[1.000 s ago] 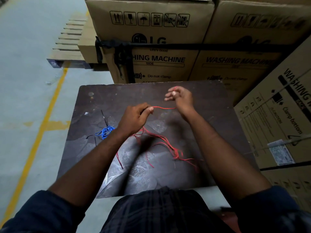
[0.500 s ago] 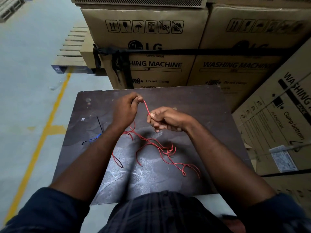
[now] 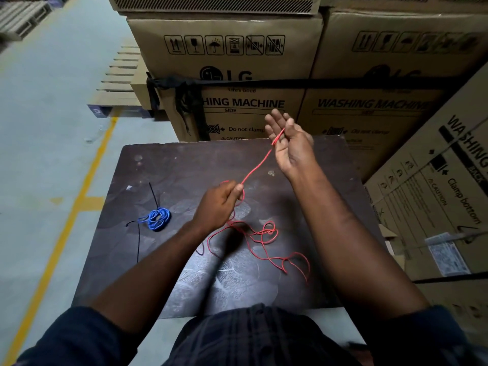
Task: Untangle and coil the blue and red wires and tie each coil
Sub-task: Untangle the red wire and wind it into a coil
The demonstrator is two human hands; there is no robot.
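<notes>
A red wire (image 3: 266, 235) lies in loose tangled loops on the dark table top (image 3: 184, 165), between my forearms. My left hand (image 3: 220, 200) grips the wire in curled fingers above the loops. From there a taut stretch of the red wire rises to my right hand (image 3: 289, 143), raised near the table's far edge. That hand pinches the wire under the thumb, its fingers mostly straight. A blue wire (image 3: 158, 219) sits as a small coil at the table's left, with a black tie (image 3: 154, 192) through it.
A second black tie (image 3: 138, 243) lies beside the blue coil near the left edge. Large cardboard washing machine boxes (image 3: 237, 75) stand stacked right behind the table and along its right side. To the left is grey floor with a yellow line (image 3: 79, 191).
My right hand has gone from beside the left hand up and away to the far right, drawing a length of red wire taut. My left hand has dropped lower, still gripping the wire.
</notes>
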